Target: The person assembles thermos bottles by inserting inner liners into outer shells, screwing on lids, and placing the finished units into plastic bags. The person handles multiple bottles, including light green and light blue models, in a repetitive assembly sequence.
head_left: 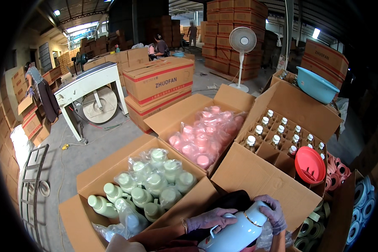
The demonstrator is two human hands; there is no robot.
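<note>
A glossy light-blue thermos flask point(234, 234) with a gold band round its neck lies tilted across my lap, its top toward the right. My left hand point(211, 219), in a thin purple-grey glove, is closed on it at the handle side. The gloved right hand point(274, 213) wraps round the flask's blue cap point(256, 213). Directly left of my hands stands a carton point(103, 170) of pale green flasks point(142, 195), many in clear plastic bags. At its near end lies a bagged pale-blue piece point(132, 220).
Pink bagged flasks point(202, 140) fill a carton ahead. On the right, a divided carton point(277, 176) holds white-capped glass bottles point(276, 140) and a red basin point(310, 164). Beyond are a blue basin point(317, 85), a fan point(242, 40) and stacked cartons point(159, 80). Several people work farther off.
</note>
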